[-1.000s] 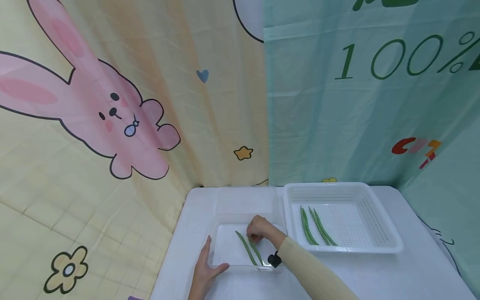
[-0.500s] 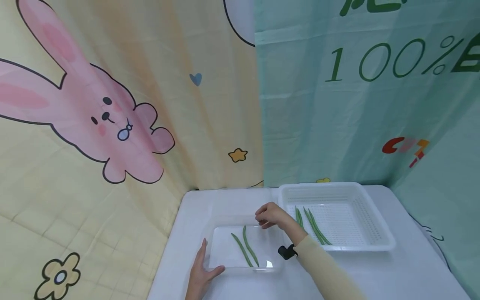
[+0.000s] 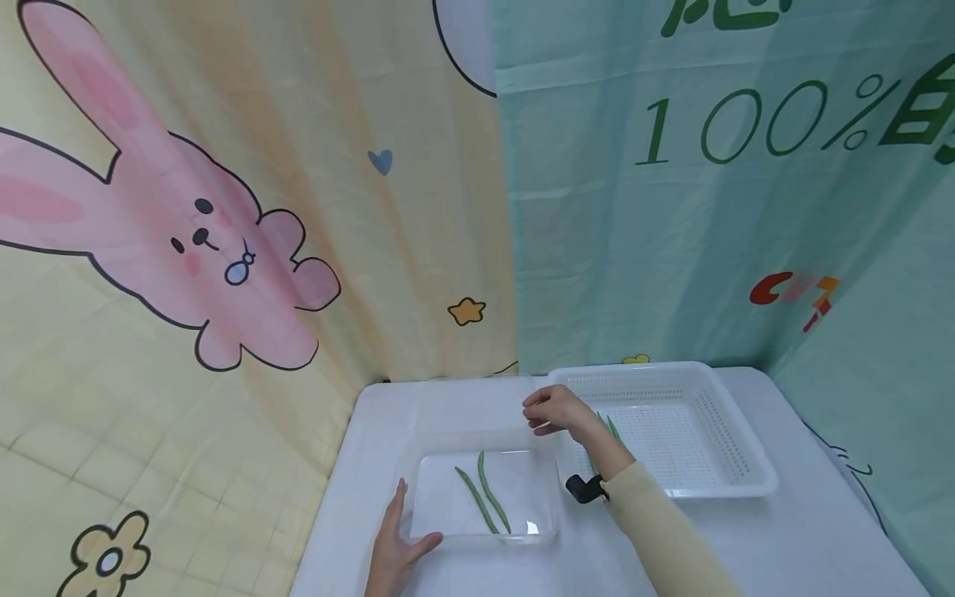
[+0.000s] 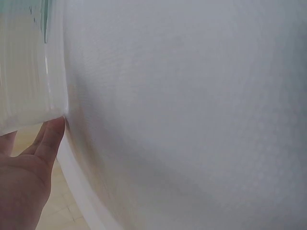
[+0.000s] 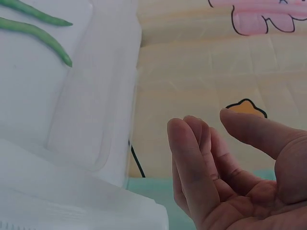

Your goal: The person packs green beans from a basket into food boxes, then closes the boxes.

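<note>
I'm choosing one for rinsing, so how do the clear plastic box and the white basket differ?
The clear plastic box is see-through, while the white basket is opaque. The box has smooth sides; the basket's are perforated. The box looks smaller than the basket. Both are rectangular, open-topped and hold green beans.

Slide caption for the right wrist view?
Empty right hand before a printed cloth, two beans in a clear box at left.
</note>
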Demonstrator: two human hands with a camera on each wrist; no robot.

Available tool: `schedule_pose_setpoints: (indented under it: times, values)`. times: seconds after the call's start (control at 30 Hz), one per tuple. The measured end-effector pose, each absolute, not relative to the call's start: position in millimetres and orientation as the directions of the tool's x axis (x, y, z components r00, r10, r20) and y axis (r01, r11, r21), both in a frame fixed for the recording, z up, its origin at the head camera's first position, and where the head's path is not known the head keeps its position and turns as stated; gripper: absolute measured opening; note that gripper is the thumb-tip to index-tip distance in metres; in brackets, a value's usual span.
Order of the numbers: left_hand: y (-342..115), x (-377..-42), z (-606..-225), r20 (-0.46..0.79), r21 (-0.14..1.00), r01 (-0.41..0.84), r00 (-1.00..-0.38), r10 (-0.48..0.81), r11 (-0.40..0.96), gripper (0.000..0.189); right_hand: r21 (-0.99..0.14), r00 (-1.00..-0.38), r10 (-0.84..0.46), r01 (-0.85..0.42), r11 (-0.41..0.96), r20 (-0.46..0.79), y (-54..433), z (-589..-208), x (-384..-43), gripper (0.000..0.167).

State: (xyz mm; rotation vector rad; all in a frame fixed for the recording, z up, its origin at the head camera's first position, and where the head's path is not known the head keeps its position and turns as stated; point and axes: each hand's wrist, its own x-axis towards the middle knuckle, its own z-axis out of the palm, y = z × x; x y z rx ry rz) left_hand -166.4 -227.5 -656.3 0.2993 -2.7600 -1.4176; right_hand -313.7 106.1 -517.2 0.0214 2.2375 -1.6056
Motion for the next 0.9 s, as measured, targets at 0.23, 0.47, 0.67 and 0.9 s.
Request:
schedule_pose_setpoints:
  times: [0.23, 0.47, 0.67, 0.9]
  values:
    - [-225.7, -167.0, -653.8, -0.094, 0.800, -0.189, -0.977, -0.192, 0.569, 0.129, -0.915, -0.933, -0.188, 0.235, 0.328, -0.307, 117.6, -510.5, -315.7, 0.030]
    - [-225.3, -167.2, -654.7, -0.099, 0.796, -0.203, -0.973, -0.208, 0.570, 0.130, -0.920, -0.938, -0.175, 0.235, 0.314, -0.299, 136.5, -509.2, -318.2, 0.031]
    - [-225.4, -167.0, -654.1, -0.099, 0.795, -0.202, -0.974, -0.205, 0.573, 0.131, -0.917, -0.937, -0.153, 0.259, 0.304, -0.315, 158.3, -512.1, -320.2, 0.037]
    - [-225.3, -168.1, -653.0, -0.099, 0.793, -0.202, -0.973, -0.206, 0.575, 0.130, -0.912, -0.937, -0.133, 0.272, 0.306, -0.324, 186.5, -511.9, -322.2, 0.042]
